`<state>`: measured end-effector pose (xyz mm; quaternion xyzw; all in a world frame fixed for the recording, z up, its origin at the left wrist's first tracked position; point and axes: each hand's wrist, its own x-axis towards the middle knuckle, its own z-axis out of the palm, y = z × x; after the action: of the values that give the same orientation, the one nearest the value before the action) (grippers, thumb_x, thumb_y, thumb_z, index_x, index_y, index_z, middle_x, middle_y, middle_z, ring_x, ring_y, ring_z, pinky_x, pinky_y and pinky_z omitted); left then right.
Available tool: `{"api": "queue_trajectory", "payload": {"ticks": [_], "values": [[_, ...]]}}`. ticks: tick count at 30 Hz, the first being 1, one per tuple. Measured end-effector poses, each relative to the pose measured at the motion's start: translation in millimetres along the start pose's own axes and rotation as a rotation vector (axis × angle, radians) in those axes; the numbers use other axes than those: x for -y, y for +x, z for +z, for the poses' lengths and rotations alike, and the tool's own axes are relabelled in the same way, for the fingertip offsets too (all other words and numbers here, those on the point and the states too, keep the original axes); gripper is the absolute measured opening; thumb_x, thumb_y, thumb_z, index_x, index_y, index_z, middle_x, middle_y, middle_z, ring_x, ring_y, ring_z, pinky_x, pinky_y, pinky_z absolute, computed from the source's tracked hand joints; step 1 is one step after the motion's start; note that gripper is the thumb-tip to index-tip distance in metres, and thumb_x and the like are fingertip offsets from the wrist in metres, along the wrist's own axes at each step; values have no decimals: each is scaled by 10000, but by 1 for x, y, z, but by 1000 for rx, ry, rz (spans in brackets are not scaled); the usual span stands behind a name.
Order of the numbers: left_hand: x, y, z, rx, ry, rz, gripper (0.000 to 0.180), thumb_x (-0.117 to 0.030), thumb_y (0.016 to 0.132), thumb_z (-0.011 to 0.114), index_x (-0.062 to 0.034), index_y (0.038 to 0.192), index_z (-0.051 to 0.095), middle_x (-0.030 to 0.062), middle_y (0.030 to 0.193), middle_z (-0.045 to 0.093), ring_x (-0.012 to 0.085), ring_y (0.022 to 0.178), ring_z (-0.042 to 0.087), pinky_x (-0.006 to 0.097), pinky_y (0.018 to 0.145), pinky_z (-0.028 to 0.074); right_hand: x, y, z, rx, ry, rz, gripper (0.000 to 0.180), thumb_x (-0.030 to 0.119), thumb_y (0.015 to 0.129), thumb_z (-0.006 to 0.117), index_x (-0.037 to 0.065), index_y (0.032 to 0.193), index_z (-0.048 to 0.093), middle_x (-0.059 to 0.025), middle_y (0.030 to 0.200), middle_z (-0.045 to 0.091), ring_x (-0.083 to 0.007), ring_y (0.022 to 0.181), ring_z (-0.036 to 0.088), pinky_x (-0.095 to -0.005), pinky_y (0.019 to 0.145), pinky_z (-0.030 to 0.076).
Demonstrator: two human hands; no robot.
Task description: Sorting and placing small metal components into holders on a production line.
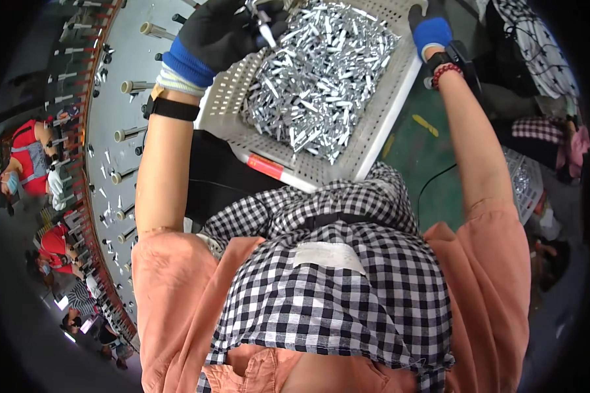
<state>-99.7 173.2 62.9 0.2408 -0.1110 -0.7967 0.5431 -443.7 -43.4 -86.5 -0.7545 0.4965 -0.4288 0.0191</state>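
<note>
A white perforated plastic basket (206, 108) sits tilted before my lap, heaped with small shiny silver tapered metal pieces (321, 78). My left hand (233, 33), in a dark glove with a blue cuff, is above the basket's far left side. Its fingers are closed on a few silver metal pieces (267, 34), one pointing down toward the heap. My right hand (431, 26), gloved the same way, is at the basket's far right rim with the thumb against it; the top edge of the picture cuts off part of the fingers.
To the left runs a long curved line (121, 196) with several pale pegs and scattered silver pieces. Several people in red or striped clothes work along its far side. A green floor (432, 157) shows at right, with a thin black cable and another basket (524, 183) beyond.
</note>
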Motion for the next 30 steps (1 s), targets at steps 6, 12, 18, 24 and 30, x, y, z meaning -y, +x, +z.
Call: {"api": "queue_trajectory", "payload": {"ticks": [6, 12, 18, 24, 30], "values": [[3, -11, 6, -36, 383, 384, 722, 63, 957, 658, -35, 1599, 342, 186, 1332, 624, 325, 1204, 671, 431, 1064, 555, 0, 1, 7, 7, 23, -21, 456, 147, 935, 689, -42, 1343, 611, -297, 1274, 656, -447, 1199, 630, -453, 1049, 503], [16, -4, 43, -371, 1128, 633, 936, 54, 900, 734, -79, 1675, 226, 149, 1446, 571, 228, 1191, 660, 315, 1009, 542, -25, 5, 10, 40, -14, -52, 460, 164, 948, 687, -35, 1355, 604, -292, 1273, 655, -452, 1205, 614, -463, 1051, 496], [32, -4, 53, -127, 1424, 901, 923, 115, 913, 650, -63, 1688, 181, 191, 1678, 332, 262, 1483, 434, 363, 1089, 505, -36, 9, 10, 202, -126, -80, 551, 358, 981, 657, -13, 1385, 600, -315, 1304, 647, -498, 1206, 604, -521, 1035, 492], [50, -15, 76, -54, 1114, 793, 897, -3, 961, 695, -18, 1680, 160, 188, 1722, 243, 312, 1530, 385, 452, 1120, 491, -11, -4, 10, 86, -37, 52, 464, 296, 953, 648, 52, 1348, 663, -241, 1354, 650, -434, 1236, 620, -466, 1057, 503], [50, -15, 87, -124, 1039, 676, 936, -2, 952, 721, -40, 1687, 144, 230, 1665, 343, 298, 1353, 580, 438, 1101, 494, -7, 2, 6, 41, -49, 31, 444, 249, 970, 660, 13, 1346, 646, -277, 1259, 672, -454, 1189, 624, -481, 1028, 503]]}}
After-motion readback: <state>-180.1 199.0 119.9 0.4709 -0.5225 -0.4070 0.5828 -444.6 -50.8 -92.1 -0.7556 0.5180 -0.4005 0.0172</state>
